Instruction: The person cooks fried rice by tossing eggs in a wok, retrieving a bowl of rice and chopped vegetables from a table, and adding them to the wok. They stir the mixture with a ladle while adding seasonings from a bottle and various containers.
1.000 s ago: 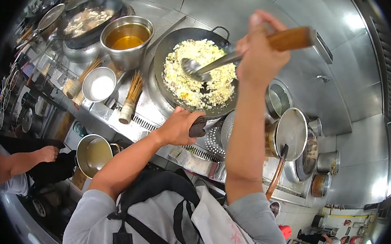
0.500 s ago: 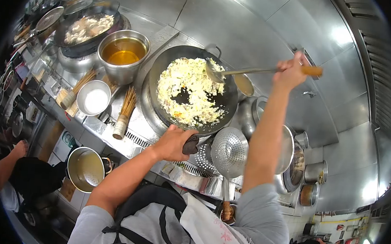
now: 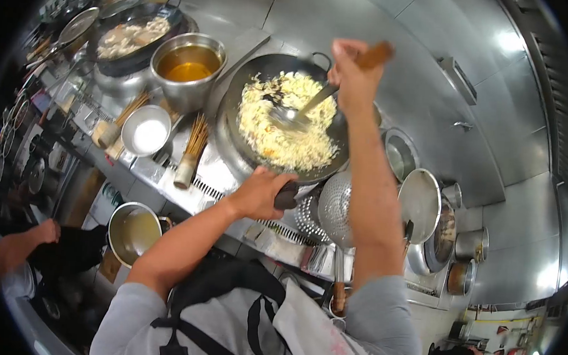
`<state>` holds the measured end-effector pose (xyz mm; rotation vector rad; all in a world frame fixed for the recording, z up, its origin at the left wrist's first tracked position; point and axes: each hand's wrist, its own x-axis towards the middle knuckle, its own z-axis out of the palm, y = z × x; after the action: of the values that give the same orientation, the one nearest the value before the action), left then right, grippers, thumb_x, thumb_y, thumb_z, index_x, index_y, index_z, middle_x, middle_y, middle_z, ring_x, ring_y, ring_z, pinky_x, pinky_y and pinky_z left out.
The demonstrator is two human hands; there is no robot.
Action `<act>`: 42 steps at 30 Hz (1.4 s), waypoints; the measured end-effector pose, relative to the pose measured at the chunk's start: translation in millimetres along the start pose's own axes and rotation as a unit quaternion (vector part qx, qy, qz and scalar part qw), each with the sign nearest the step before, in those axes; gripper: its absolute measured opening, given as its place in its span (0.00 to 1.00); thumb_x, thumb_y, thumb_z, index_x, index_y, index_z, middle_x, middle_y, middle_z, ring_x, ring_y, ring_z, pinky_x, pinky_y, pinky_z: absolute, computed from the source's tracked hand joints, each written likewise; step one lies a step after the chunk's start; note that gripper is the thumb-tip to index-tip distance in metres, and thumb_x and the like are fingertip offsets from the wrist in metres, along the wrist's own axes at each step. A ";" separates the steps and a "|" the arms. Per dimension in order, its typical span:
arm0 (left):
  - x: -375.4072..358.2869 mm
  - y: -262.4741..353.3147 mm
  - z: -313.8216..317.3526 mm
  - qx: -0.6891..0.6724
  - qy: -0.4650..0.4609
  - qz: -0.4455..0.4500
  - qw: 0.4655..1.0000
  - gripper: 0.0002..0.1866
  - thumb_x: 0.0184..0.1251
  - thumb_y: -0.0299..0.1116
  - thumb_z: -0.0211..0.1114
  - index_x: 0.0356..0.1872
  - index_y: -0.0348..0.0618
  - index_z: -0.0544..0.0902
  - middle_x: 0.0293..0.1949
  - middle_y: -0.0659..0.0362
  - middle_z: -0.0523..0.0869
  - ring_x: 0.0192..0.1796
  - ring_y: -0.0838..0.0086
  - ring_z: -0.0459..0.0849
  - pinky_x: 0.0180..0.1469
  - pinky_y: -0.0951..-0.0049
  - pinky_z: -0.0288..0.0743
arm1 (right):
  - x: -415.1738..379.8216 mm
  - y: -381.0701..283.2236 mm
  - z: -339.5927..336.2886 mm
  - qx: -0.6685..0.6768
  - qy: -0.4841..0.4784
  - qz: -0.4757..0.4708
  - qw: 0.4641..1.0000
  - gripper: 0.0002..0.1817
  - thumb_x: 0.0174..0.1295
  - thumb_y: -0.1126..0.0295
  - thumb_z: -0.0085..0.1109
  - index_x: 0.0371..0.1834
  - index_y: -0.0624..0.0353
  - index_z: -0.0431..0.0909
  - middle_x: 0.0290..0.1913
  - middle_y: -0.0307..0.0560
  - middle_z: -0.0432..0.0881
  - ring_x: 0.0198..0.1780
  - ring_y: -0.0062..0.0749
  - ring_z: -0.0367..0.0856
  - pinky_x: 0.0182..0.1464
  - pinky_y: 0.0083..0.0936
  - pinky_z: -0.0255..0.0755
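A black wok [image 3: 233, 103] holds loose fried rice [image 3: 305, 149] with yellow egg-like bits. My left hand [image 3: 261, 194] is closed around a dark folded cloth [image 3: 287, 195] at the wok's near edge; the part of the wok under it is hidden. Above the wok's right side, my right hand [image 3: 355, 78] grips the wooden handle of a long metal ladle [image 3: 316, 101]. The ladle slants down to the left, and its blurred head rests among the rice near the wok's middle.
Left of the wok stand a steel pot of amber liquid [image 3: 192, 37], a bowl of white contents [image 3: 148, 137] and a bamboo brush [image 3: 187, 165]. A perforated strainer [image 3: 335, 210] lies close at the front right. A second wok [image 3: 118, 66] sits farther left. Another person's hand [image 3: 48, 231] shows at lower left.
My right hand has swung left and turned the ladle steeper, its head moving from the wok's right side into the middle. The rice has shifted toward the near right. My left hand keeps its hold.
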<state>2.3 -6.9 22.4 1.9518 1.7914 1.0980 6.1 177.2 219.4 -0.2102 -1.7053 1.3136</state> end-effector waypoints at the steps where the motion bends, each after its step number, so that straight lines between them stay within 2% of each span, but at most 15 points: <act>1: -8.2 2.4 6.4 -0.003 -0.010 -0.008 1.000 0.42 0.39 0.37 0.74 0.62 0.47 0.69 0.45 0.54 0.84 0.49 0.58 0.79 0.58 0.63 0.60 | 1.6 -14.8 4.7 -0.042 -0.001 0.032 0.999 0.08 0.59 0.74 0.65 0.36 0.67 0.77 0.17 0.36 0.69 0.13 0.20 0.64 0.17 0.21 0.62; 5: 1.4 4.3 5.0 -0.007 -0.016 -0.025 1.000 0.41 0.39 0.36 0.73 0.62 0.47 0.68 0.45 0.54 0.84 0.51 0.60 0.80 0.58 0.64 0.59 | -4.9 -54.4 8.2 0.061 -0.008 -0.080 0.995 0.10 0.59 0.74 0.66 0.39 0.66 0.76 0.19 0.37 0.72 0.14 0.19 0.65 0.19 0.21 0.63; 10: 4.9 7.8 -2.5 -0.005 -0.021 -0.024 0.999 0.41 0.39 0.36 0.72 0.62 0.47 0.68 0.45 0.55 0.84 0.50 0.61 0.80 0.58 0.65 0.59 | -29.7 12.9 9.8 0.108 0.018 -0.080 0.991 0.10 0.59 0.74 0.66 0.41 0.64 0.76 0.23 0.38 0.74 0.16 0.18 0.66 0.19 0.18 0.61; 12: 0.3 10.5 -1.3 -0.008 -0.025 -0.034 0.999 0.41 0.39 0.36 0.72 0.62 0.46 0.68 0.45 0.54 0.84 0.49 0.60 0.80 0.58 0.65 0.59 | -21.6 -5.8 -17.0 -0.094 0.026 -0.043 0.994 0.10 0.59 0.74 0.65 0.40 0.66 0.78 0.21 0.35 0.77 0.18 0.16 0.70 0.19 0.16 0.63; 16: 1.3 4.2 3.8 -0.026 -0.001 -0.027 0.999 0.41 0.39 0.36 0.72 0.62 0.46 0.68 0.44 0.53 0.84 0.49 0.59 0.80 0.59 0.66 0.59 | -61.4 -114.9 -37.0 0.051 -0.024 -0.034 0.998 0.11 0.59 0.73 0.65 0.42 0.66 0.78 0.20 0.35 0.75 0.16 0.17 0.67 0.19 0.17 0.61; 19: 3.0 9.9 2.3 0.003 -0.018 -0.022 1.000 0.41 0.39 0.36 0.73 0.62 0.46 0.68 0.44 0.52 0.84 0.49 0.59 0.79 0.60 0.65 0.58 | -17.5 -16.2 -56.4 0.048 0.113 -0.010 0.992 0.10 0.59 0.76 0.66 0.42 0.65 0.76 0.17 0.35 0.68 0.13 0.18 0.61 0.16 0.19 0.57; 22: 4.0 5.8 1.0 0.009 -0.011 -0.027 1.000 0.42 0.38 0.36 0.73 0.62 0.46 0.68 0.44 0.52 0.84 0.48 0.59 0.79 0.60 0.65 0.59 | -7.0 -35.3 -33.6 0.064 0.180 -0.038 0.981 0.10 0.59 0.76 0.65 0.41 0.65 0.76 0.17 0.37 0.70 0.13 0.20 0.64 0.18 0.21 0.61; 26: 0.7 3.6 3.2 -0.005 -0.005 -0.020 1.000 0.42 0.38 0.36 0.73 0.62 0.46 0.68 0.43 0.52 0.84 0.48 0.58 0.80 0.59 0.64 0.60 | -54.1 -5.2 1.7 0.025 0.120 -0.069 0.990 0.09 0.59 0.78 0.64 0.39 0.67 0.75 0.20 0.40 0.73 0.14 0.22 0.67 0.19 0.22 0.65; 32: 4.6 0.1 3.8 -0.004 0.027 0.008 1.000 0.41 0.38 0.37 0.73 0.61 0.45 0.69 0.41 0.51 0.83 0.48 0.58 0.80 0.57 0.63 0.60 | -19.3 -9.8 -51.7 -0.048 0.071 -0.060 0.995 0.10 0.59 0.76 0.65 0.40 0.66 0.75 0.19 0.40 0.73 0.15 0.21 0.68 0.19 0.23 0.64; 34: 1.1 6.4 6.0 0.007 0.010 -0.018 1.000 0.41 0.38 0.38 0.73 0.61 0.44 0.69 0.41 0.50 0.83 0.48 0.57 0.80 0.58 0.62 0.60 | 1.1 12.7 -83.1 -0.074 0.117 -0.090 0.986 0.09 0.60 0.75 0.65 0.40 0.64 0.75 0.18 0.38 0.70 0.15 0.21 0.66 0.19 0.24 0.63; 36: 0.8 4.9 -0.2 0.016 0.004 -0.012 1.000 0.41 0.39 0.37 0.73 0.61 0.44 0.69 0.41 0.50 0.83 0.48 0.56 0.79 0.58 0.63 0.60 | 43.4 -9.5 -108.2 0.051 0.248 -0.069 0.965 0.07 0.58 0.77 0.64 0.38 0.63 0.76 0.17 0.37 0.70 0.14 0.22 0.69 0.19 0.20 0.64; 37: 0.2 3.4 -2.4 0.003 0.001 -0.013 1.000 0.41 0.39 0.37 0.72 0.61 0.44 0.69 0.42 0.49 0.83 0.48 0.56 0.79 0.58 0.63 0.60 | 47.1 -10.9 -110.5 0.053 0.242 -0.072 0.966 0.07 0.58 0.77 0.64 0.38 0.63 0.76 0.17 0.37 0.70 0.14 0.22 0.69 0.19 0.20 0.64; 39: -1.7 3.6 -2.1 -0.007 0.000 -0.024 1.000 0.41 0.38 0.37 0.72 0.62 0.44 0.69 0.43 0.50 0.83 0.49 0.56 0.79 0.59 0.63 0.60 | 37.1 -22.7 -106.3 0.103 0.290 -0.117 0.944 0.09 0.60 0.74 0.64 0.38 0.62 0.73 0.15 0.36 0.64 0.14 0.21 0.61 0.19 0.24 0.61; 40: -1.4 2.3 -1.9 -0.008 0.003 -0.028 1.000 0.41 0.38 0.37 0.72 0.62 0.44 0.69 0.43 0.50 0.83 0.49 0.56 0.79 0.59 0.63 0.60 | 30.6 -8.5 -94.3 0.104 0.286 -0.115 0.946 0.09 0.60 0.74 0.64 0.38 0.62 0.73 0.15 0.36 0.64 0.14 0.21 0.61 0.19 0.24 0.61; 42: -1.7 0.9 0.1 -0.012 0.006 -0.009 1.000 0.42 0.38 0.36 0.72 0.62 0.45 0.69 0.43 0.51 0.83 0.49 0.56 0.79 0.59 0.63 0.59 | 4.9 36.2 -68.7 0.064 0.085 -0.068 0.992 0.09 0.60 0.74 0.63 0.39 0.62 0.72 0.15 0.35 0.62 0.14 0.20 0.59 0.19 0.24 0.59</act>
<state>3.1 -8.6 22.3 1.9159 1.7909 1.1219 40.8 240.8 191.1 -0.1241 -1.4610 1.2621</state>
